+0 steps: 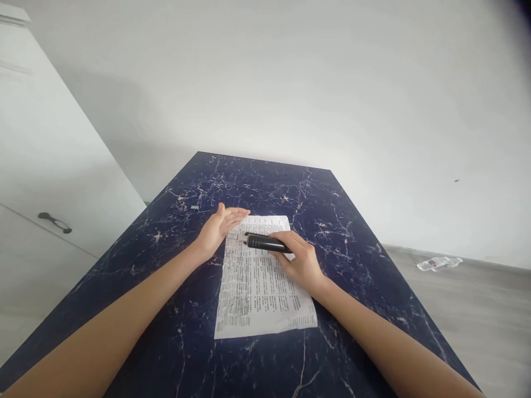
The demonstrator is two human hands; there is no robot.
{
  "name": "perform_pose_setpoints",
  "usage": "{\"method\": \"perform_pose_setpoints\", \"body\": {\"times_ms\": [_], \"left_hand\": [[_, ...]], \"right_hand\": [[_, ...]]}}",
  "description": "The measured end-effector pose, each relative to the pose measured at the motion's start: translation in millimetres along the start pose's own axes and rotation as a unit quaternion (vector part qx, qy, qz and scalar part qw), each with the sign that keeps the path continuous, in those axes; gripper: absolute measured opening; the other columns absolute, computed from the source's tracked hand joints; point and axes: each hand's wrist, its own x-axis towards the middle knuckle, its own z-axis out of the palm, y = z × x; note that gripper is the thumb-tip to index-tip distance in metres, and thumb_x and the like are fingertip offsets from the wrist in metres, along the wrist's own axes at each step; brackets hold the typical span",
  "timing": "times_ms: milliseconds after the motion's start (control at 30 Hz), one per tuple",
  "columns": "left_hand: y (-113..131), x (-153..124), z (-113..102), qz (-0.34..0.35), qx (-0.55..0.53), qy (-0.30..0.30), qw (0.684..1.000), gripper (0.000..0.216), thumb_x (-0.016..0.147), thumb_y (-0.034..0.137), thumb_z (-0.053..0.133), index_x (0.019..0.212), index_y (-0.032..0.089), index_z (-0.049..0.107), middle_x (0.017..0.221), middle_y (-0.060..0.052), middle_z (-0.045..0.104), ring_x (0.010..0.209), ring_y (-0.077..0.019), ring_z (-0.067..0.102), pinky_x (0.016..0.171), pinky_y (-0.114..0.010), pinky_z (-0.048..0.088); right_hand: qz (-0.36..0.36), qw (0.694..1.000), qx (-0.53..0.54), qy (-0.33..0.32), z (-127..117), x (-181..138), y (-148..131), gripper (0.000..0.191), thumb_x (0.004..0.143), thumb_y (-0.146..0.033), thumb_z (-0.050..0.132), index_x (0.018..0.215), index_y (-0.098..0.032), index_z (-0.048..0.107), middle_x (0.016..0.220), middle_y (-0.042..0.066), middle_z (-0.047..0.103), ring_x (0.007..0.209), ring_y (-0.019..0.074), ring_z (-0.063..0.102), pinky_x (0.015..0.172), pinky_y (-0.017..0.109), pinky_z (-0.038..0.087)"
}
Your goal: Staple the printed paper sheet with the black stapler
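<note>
A sheet of printed paper point(274, 298) lies on the dark blue marbled table, its lower edge slightly wavy. Across its upper part, my right hand point(301, 260) grips what looks like a black stapler point(267, 243). A flat silver part sticks out from its left end, close to the paper's left edge. My left hand point(218, 229) is beside the paper's upper left edge, with thumb raised and fingers stretched toward the right. Nothing shows in that hand. A small grey strip point(194, 208) rests on the table beyond my left hand.
The marbled table point(257, 182) narrows toward a pale wall behind it. At left stands a white cabinet point(53, 138) with a dark handle point(55, 222). A crumpled clear plastic item point(438, 263) lies on the grey floor to the right, by the wall.
</note>
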Motion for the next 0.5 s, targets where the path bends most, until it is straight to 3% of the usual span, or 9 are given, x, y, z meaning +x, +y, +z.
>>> {"method": "perform_pose_setpoints", "body": {"times_ms": [100,167,267,400,500], "left_hand": [[2,0,0,-0.103,-0.153,0.023,0.982,0.067,0.104,0.068,0.034,0.125,0.015,0.07,0.149,-0.016,0.06,0.142,-0.0333,0.052,0.122,-0.05,0.038],[3,-2,2,-0.155,-0.227,0.005,0.961,0.064,0.105,0.064,0.036,0.126,0.012,0.068,0.149,-0.019,0.058,0.139,-0.0334,0.054,0.12,-0.048,0.043],[4,-5,9,-0.187,-0.267,-0.001,0.945,0.057,0.107,0.055,0.039,0.124,0.008,0.067,0.139,-0.022,0.063,0.129,-0.031,0.062,0.117,-0.043,0.047],[4,-6,16,-0.189,-0.271,0.0,0.944,0.036,0.108,0.036,0.047,0.119,0.009,0.068,0.127,-0.019,0.068,0.121,-0.0258,0.067,0.117,-0.039,0.049],[0,-2,9,-0.156,-0.245,0.048,0.956,0.022,0.104,0.019,0.051,0.111,0.01,0.069,0.125,-0.018,0.069,0.122,-0.0254,0.067,0.118,-0.039,0.05]], "right_hand": [[-0.147,0.981,-0.115,0.057,-7,-3,-2,0.062,0.094,0.0,0.059,0.149,-0.028,0.054,0.129,0.008,0.073,0.123,0.0286,0.067,0.103,0.052,0.06],[-0.219,0.955,-0.195,0.043,-12,-5,-5,0.067,0.093,0.002,0.062,0.153,-0.027,0.051,0.134,0.007,0.071,0.127,0.0288,0.066,0.104,0.051,0.061],[-0.278,0.921,-0.273,0.005,-17,-4,-11,0.061,0.094,-0.001,0.067,0.149,-0.024,0.055,0.137,0.006,0.07,0.128,0.027,0.066,0.103,0.044,0.063],[-0.306,0.907,-0.288,-0.001,-18,0,-15,0.057,0.093,0.002,0.066,0.144,-0.022,0.06,0.133,0.005,0.072,0.122,0.0238,0.07,0.099,0.037,0.065],[-0.213,0.952,-0.208,0.069,-13,0,-17,0.059,0.091,0.002,0.063,0.143,-0.027,0.06,0.126,0.004,0.076,0.115,0.0256,0.072,0.094,0.044,0.065]]}}
